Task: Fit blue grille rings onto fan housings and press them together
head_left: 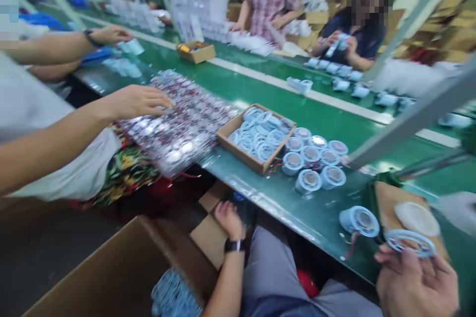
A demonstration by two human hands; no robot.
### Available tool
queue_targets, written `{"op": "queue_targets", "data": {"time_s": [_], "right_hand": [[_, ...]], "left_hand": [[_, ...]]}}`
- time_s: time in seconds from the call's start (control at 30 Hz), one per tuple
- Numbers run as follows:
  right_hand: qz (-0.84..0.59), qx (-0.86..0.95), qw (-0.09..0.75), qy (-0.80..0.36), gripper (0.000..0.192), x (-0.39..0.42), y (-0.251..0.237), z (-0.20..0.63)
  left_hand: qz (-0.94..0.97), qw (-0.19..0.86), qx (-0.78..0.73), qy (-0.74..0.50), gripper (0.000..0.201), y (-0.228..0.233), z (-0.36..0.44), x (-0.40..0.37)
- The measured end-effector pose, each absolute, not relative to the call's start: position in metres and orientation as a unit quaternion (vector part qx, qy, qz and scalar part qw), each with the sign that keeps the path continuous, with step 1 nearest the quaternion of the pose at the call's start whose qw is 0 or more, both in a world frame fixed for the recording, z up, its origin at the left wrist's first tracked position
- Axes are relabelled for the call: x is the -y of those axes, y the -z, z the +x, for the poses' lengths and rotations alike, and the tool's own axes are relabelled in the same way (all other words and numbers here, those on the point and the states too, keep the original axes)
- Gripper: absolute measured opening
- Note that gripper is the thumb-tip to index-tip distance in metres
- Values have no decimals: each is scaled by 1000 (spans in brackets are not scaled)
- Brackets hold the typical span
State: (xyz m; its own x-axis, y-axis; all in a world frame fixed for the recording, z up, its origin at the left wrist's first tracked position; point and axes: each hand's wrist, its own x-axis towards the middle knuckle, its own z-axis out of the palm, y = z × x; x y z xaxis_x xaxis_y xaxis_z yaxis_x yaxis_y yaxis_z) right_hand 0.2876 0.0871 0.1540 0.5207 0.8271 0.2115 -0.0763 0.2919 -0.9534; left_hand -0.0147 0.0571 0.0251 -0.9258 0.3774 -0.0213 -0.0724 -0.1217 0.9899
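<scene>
My right hand (418,280) is closed on a light-blue plastic ring (411,242), gripping its near edge at the lower right. Just left of it, a light-blue round housing (359,222) lies tilted on the bench, a thin wire trailing from it. Under the ring is a brown board with a white disc (417,218) on it. My left hand (230,220), with a dark watch on the wrist, hangs below the bench edge beside cardboard flaps. Its fingers are loosely apart and I see nothing in them.
A shallow carton (241,156) of blue rings and several blue housings (310,154) stand on the bench. A large cardboard box (111,267) with blue parts is at lower left. A co-worker's hand (136,101) hovers over bagged parts (182,124). A metal post (401,119) slants at right.
</scene>
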Motion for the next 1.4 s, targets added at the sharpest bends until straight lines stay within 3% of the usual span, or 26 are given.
{"op": "queue_targets", "data": {"time_s": [0.1,0.2,0.27,0.4,0.63,0.93,1.4], "right_hand": [[-472,386,731,-308,54,-76,-171,286],[-471,458,612,-441,39,-60,-190,278],[-439,468,549,-536,36,-53,-197,271],[-362,427,527,-639,42,-50,-193,262],[-245,353,524,-735,55,-46,-174,273],[-203,295,484,-798,60,-43,-174,272],[-191,282,442,-830,53,-41,-178,269]], "left_hand": [[103,48,-592,-798,27,-62,-2,-40],[170,43,-554,-814,25,-110,26,-16],[260,129,-558,-777,27,-141,55,-6],[440,370,-538,-616,54,-176,110,-5],[422,494,-515,-559,67,-190,127,-15],[362,531,-511,-571,78,-189,122,-14],[474,468,-547,-507,81,-195,106,-3]]}}
